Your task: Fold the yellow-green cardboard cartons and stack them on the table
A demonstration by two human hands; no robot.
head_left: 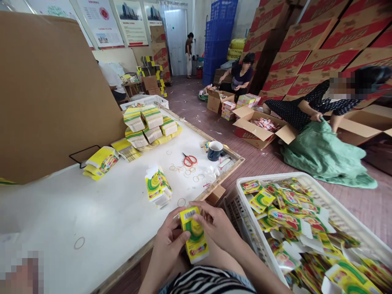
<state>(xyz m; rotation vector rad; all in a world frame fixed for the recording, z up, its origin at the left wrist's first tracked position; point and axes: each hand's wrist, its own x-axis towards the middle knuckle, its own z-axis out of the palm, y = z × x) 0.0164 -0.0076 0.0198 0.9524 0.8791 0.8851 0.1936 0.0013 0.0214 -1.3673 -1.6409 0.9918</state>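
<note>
Both my hands hold one small yellow and green carton over my lap, at the table's near edge. My left hand wraps around its left side, thumb on the front. My right hand pinches its top right corner, near the barcode. Just beyond on the white table lies a folded carton of the same kind. To my right stands a white plastic basket full of several similar cartons.
Stacks of flat cartons, loose rubber bands, red scissors and a dark mug lie on the table. A big cardboard sheet leans at left. Other people work among open boxes on the floor.
</note>
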